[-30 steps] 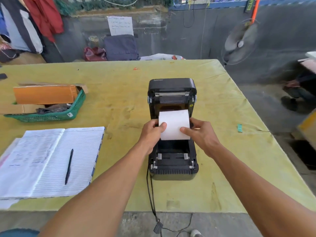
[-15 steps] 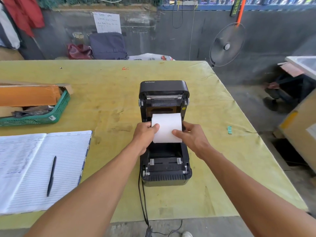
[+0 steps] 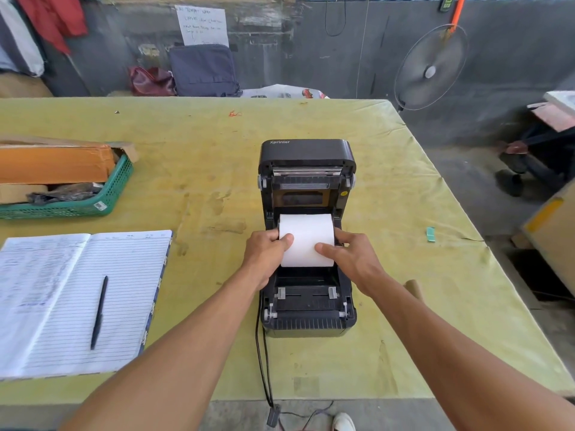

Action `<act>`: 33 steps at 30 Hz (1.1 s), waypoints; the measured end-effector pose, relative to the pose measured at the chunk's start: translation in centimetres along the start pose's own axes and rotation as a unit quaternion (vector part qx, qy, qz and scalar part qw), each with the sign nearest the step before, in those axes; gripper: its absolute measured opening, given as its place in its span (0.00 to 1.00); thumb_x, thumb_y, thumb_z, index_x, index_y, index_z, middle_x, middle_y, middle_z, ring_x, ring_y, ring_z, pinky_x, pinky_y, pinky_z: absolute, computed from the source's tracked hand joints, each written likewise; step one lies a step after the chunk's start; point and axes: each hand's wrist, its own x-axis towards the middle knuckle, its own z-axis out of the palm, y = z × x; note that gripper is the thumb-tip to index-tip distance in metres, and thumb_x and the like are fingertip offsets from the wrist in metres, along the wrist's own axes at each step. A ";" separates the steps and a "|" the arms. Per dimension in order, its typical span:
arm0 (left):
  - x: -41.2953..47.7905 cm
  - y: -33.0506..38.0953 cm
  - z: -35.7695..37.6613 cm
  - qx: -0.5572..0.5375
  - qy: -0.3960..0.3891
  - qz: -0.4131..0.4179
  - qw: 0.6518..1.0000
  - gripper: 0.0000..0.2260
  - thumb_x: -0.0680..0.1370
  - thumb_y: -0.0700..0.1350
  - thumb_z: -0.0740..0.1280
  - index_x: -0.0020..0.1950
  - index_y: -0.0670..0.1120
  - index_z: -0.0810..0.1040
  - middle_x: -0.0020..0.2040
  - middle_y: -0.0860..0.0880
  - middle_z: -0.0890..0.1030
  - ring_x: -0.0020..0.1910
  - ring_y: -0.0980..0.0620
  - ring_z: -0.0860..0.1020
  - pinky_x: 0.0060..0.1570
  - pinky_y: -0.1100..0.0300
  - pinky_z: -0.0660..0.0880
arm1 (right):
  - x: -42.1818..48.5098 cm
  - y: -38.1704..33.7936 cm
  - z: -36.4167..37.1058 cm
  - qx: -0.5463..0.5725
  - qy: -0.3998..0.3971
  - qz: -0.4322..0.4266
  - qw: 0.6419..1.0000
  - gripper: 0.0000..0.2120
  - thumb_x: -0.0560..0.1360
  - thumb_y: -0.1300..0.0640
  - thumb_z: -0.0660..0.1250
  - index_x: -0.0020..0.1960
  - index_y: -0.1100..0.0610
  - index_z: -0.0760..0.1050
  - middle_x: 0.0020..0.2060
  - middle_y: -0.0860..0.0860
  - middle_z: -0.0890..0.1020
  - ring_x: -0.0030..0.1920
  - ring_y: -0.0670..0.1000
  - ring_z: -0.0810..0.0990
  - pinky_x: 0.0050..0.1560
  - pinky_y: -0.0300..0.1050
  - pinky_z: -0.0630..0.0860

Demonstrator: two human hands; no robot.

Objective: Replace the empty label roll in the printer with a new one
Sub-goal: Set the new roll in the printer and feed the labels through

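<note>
A black label printer [image 3: 308, 315] stands on the yellow-green table with its lid [image 3: 306, 152] tipped up and back. A white label roll [image 3: 306, 237] sits in the open bay between the side holders. My left hand [image 3: 266, 259] grips the roll's left end, thumb on its front face. My right hand [image 3: 351, 259] grips the right end, thumb also on the front. A brown cardboard core [image 3: 413, 287] lies on the table to the right, partly hidden behind my right forearm.
An open lined notebook [image 3: 124, 306] with a black pen [image 3: 99, 312] lies at the left. A green basket [image 3: 93, 206] holding cardboard boxes stands behind it. The printer's cable [image 3: 263, 368] runs off the front edge. A small green piece [image 3: 431, 234] lies right; a fan [image 3: 431, 68] stands beyond the table.
The roll has sunk a little deeper into the bay, with both hands staying on its ends. The camera has shifted, so the table contents sit further left in view.
</note>
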 end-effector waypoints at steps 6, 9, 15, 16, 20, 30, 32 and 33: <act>0.3 -0.2 0.2 0.023 0.007 0.004 1.000 0.11 0.77 0.42 0.70 0.47 0.33 0.82 0.51 0.37 0.84 0.47 0.44 0.81 0.49 0.50 0.77 | -0.4 0.5 -0.1 0.020 -0.007 0.011 1.000 0.21 0.74 0.58 0.75 0.67 0.59 0.78 0.50 0.49 0.86 0.47 0.47 0.84 0.48 0.37 0.79; 0.1 -0.1 0.2 0.032 0.011 0.004 0.999 0.12 0.77 0.43 0.70 0.47 0.32 0.81 0.51 0.35 0.83 0.44 0.45 0.79 0.44 0.53 0.74 | -0.4 0.6 -0.4 0.025 -0.009 0.012 1.000 0.21 0.74 0.58 0.75 0.66 0.58 0.79 0.46 0.45 0.86 0.44 0.44 0.85 0.46 0.35 0.79; -0.5 -0.5 0.4 0.036 0.013 -0.008 0.999 0.15 0.77 0.44 0.70 0.48 0.30 0.79 0.47 0.39 0.82 0.42 0.47 0.77 0.46 0.49 0.77 | -0.8 0.9 -0.5 0.018 -0.015 0.006 1.000 0.20 0.74 0.57 0.75 0.65 0.59 0.79 0.50 0.51 0.86 0.47 0.49 0.86 0.47 0.37 0.80; -0.6 -0.6 0.4 0.035 0.018 -0.010 0.999 0.15 0.77 0.44 0.70 0.48 0.30 0.79 0.49 0.37 0.83 0.43 0.46 0.78 0.49 0.45 0.79 | -0.9 0.8 -0.5 0.015 -0.017 0.006 1.000 0.20 0.74 0.56 0.75 0.65 0.59 0.79 0.50 0.52 0.87 0.47 0.50 0.86 0.49 0.39 0.80; -0.6 -0.7 0.6 0.037 0.026 -0.012 0.999 0.12 0.77 0.44 0.70 0.46 0.34 0.82 0.50 0.39 0.84 0.48 0.41 0.82 0.55 0.40 0.78 | -1.0 0.8 -0.5 0.013 -0.023 0.001 1.000 0.20 0.75 0.57 0.74 0.65 0.59 0.79 0.49 0.52 0.87 0.47 0.50 0.86 0.48 0.36 0.79; -0.5 -0.3 0.3 0.043 0.013 -0.040 0.998 0.12 0.77 0.45 0.70 0.46 0.34 0.81 0.50 0.40 0.84 0.52 0.38 0.82 0.57 0.40 0.78 | -1.4 1.0 0.0 0.019 -0.010 0.007 1.000 0.22 0.75 0.57 0.75 0.67 0.61 0.77 0.54 0.55 0.86 0.48 0.50 0.86 0.48 0.34 0.80; -0.4 -0.2 0.2 0.043 0.010 -0.043 0.998 0.10 0.77 0.44 0.70 0.45 0.37 0.82 0.50 0.42 0.84 0.51 0.40 0.82 0.58 0.40 0.78 | -1.1 0.9 -0.1 0.014 -0.012 0.012 1.000 0.23 0.75 0.57 0.75 0.67 0.61 0.77 0.54 0.55 0.86 0.49 0.51 0.86 0.52 0.39 0.80; -0.4 -0.1 0.3 0.042 0.008 -0.041 0.998 0.08 0.77 0.44 0.71 0.44 0.39 0.81 0.49 0.44 0.83 0.50 0.42 0.82 0.58 0.41 0.77 | -0.9 0.8 -0.2 0.009 -0.013 0.016 1.000 0.23 0.75 0.57 0.75 0.67 0.61 0.77 0.54 0.54 0.86 0.49 0.52 0.86 0.53 0.41 0.81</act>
